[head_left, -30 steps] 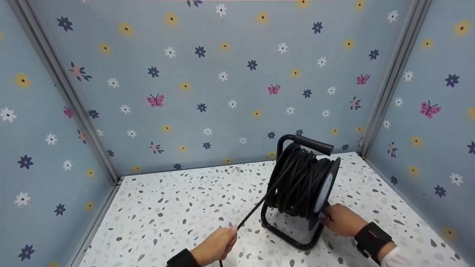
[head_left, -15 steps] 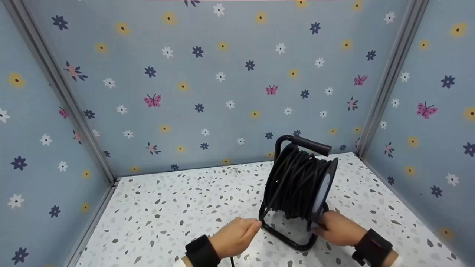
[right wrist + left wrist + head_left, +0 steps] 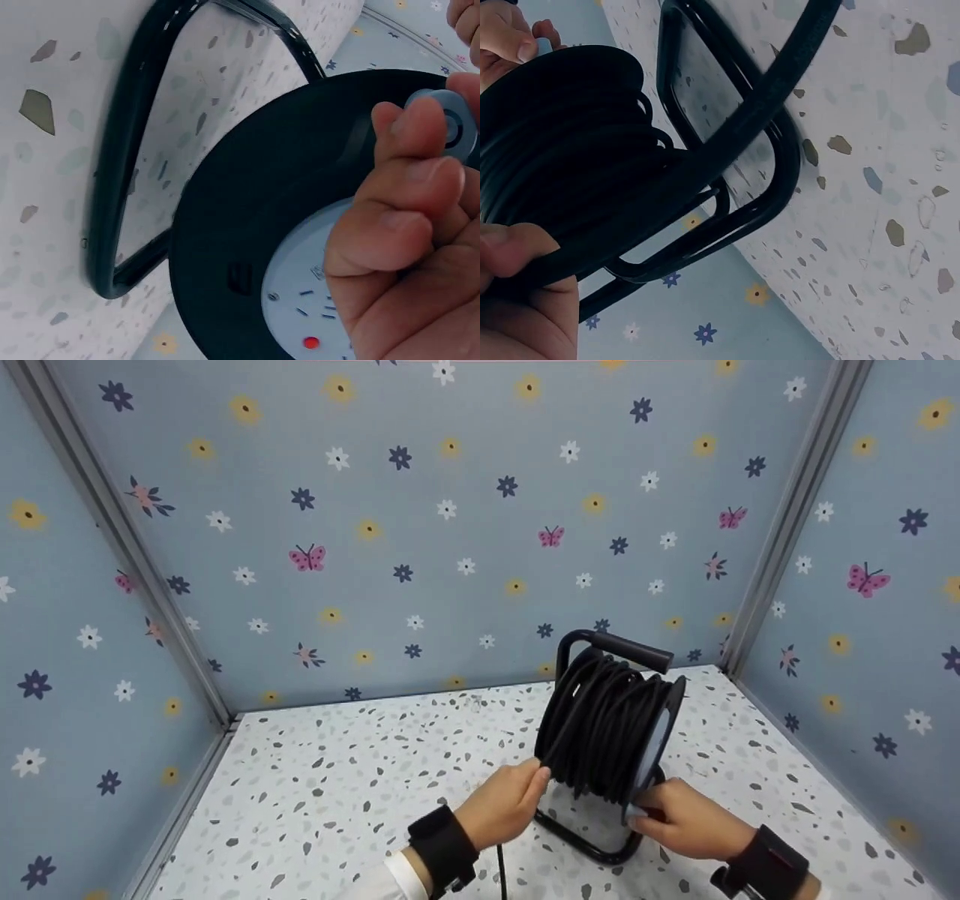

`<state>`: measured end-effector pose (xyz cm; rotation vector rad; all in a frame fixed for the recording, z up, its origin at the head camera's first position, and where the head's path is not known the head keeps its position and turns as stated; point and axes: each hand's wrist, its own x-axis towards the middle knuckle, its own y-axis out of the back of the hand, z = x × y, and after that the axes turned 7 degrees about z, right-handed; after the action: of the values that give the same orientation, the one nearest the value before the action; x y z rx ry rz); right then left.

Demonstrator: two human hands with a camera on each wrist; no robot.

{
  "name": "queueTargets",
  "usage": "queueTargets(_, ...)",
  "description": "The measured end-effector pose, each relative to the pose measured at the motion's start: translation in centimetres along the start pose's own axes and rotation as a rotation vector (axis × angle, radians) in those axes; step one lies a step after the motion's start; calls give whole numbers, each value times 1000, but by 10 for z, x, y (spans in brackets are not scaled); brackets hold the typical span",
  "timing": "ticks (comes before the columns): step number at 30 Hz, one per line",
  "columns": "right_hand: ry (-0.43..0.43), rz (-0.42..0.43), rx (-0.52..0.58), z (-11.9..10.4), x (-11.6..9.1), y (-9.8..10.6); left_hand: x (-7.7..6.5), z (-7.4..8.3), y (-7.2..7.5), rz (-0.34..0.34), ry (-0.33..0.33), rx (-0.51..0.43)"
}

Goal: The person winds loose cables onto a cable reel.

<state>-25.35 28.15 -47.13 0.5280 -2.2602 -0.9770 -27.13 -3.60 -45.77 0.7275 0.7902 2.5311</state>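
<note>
A black cable reel [image 3: 600, 727] stands on its tubular frame [image 3: 581, 847], wound thick with black cable [image 3: 727, 146]. My left hand [image 3: 504, 804] grips the cable close to the drum's left side, thumb and fingers curled round it in the left wrist view. Below that hand a loose length of cable [image 3: 502, 874] hangs out of the picture. On the reel's right disc [image 3: 225, 247], my right hand [image 3: 690, 817] pinches a grey knob [image 3: 454, 124] between thumb and finger. The disc's pale centre plate [image 3: 296, 315] is partly hidden behind that hand.
The reel rests on a white speckled tabletop [image 3: 337, 795]. Flower-patterned blue panels [image 3: 375, 585] close it in at the back and both sides, joined by grey metal posts [image 3: 780, 525]. A padded carrying handle [image 3: 630, 651] tops the reel.
My left hand has moved up and right to the drum, so the cable stretch between hand and reel is shorter. My right hand stays on the knob, only slightly lower than before.
</note>
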Motion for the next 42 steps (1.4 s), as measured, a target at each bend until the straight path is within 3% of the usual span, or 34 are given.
queueTargets(4, 4, -7, 37, -5, 3, 6, -4, -1, -3, -9, 98, -169)
queueTargets(9, -12, -18, 60, -8, 5, 12, -20, -21, -5, -81, 335, -547)
queueTargets(12, -13, -26, 70, -8, 4, 14, -37, -37, -9, -130, 465, -686)
queueTargets(17, -1, -21, 78, -8, 3, 14, -72, -53, -11, -193, 656, -742)
queueTargets(20, 6, -12, 65, -11, 5, 14, -86, -57, -6, -208, 729, -735)
queueTargets(22, 6, -8, 57, -12, 6, 15, -92, -60, -1, -214, 719, -712)
queueTargets(24, 9, -4, 52, -13, 6, 14, -97, -63, 4, -234, 654, -655)
queueTargets(26, 11, 0, 49, -13, 7, 15, -99, -66, 7, -252, 564, -565)
queueTargets(29, 17, 0, 43, -14, 7, 16, -99, -67, 7, -305, 374, -363)
queueTargets(33, 27, 9, 33, -14, 8, 17, -98, -55, 5, -318, 227, -256)
queueTargets(36, 16, 13, 45, -15, 8, 18, -97, -40, 4, -322, 224, -281)
queueTargets(42, -3, 45, 53, -19, 9, 21, -85, -24, -1, -316, 138, -135)
